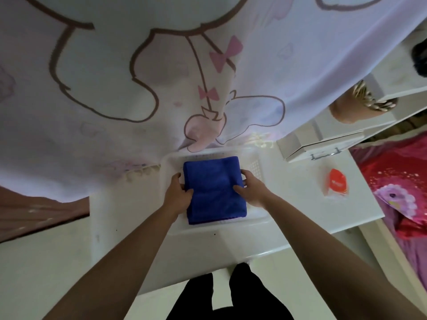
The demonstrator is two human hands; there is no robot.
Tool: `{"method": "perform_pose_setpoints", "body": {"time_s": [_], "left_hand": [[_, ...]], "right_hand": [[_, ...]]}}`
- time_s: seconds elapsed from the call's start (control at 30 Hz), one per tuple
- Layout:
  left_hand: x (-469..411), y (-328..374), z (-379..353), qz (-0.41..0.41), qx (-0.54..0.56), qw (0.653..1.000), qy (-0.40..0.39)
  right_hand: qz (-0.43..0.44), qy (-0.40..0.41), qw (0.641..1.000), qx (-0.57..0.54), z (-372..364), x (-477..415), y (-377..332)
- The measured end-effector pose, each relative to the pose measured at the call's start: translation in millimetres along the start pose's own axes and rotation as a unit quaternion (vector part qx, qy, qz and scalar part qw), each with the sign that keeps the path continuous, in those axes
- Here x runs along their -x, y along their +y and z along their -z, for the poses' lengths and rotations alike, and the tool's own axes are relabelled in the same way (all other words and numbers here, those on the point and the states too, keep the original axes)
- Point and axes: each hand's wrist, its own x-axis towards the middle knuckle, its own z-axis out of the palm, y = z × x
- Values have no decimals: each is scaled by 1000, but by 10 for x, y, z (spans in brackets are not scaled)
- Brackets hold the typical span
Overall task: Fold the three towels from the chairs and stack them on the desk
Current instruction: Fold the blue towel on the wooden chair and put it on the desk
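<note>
- A folded, deep-blue terry towel [215,189] lies in a shallow white plastic tray [257,168] on the glossy white desk [288,204], toward the desk's far edge, just under the hem of a pale curtain printed with a cartoon figure and pink bows [161,77].
- The left hand [176,196] presses on the towel's left edge, thumb on top and fingers curled round the side; the right hand [251,189] does the same on the right edge. Both hold the bundle lightly between them rather than clenching it.
- A thinner violet layer shows at the towel's near edge; whether that is a second towel underneath cannot be told.
- Step in hand, by my judgement: setting or squaring a folded towel on the stack.
- Next move likely calls for letting go evenly so the folds stay aligned, then fetching any towel left; no chairs show here.
- An orange-and-clear plastic packet [336,184] lies near the desk's right edge, well apart from the tray.
</note>
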Motion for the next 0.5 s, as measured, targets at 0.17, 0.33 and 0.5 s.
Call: {"method": "perform_pose_setpoints", "body": {"time_s": [0.17,0.33,0.5], "left_hand": [[238,33,24,-212,-333,916,70],[132,66,19,-246,-563,781,-111],[-172,-13,27,-178,-576,785,-141]], "right_hand": [[161,23,929,332,50,181,-104],[210,-67,853,474,36,11,-105],[199,-66,843,496,-10,-195,122]]}}
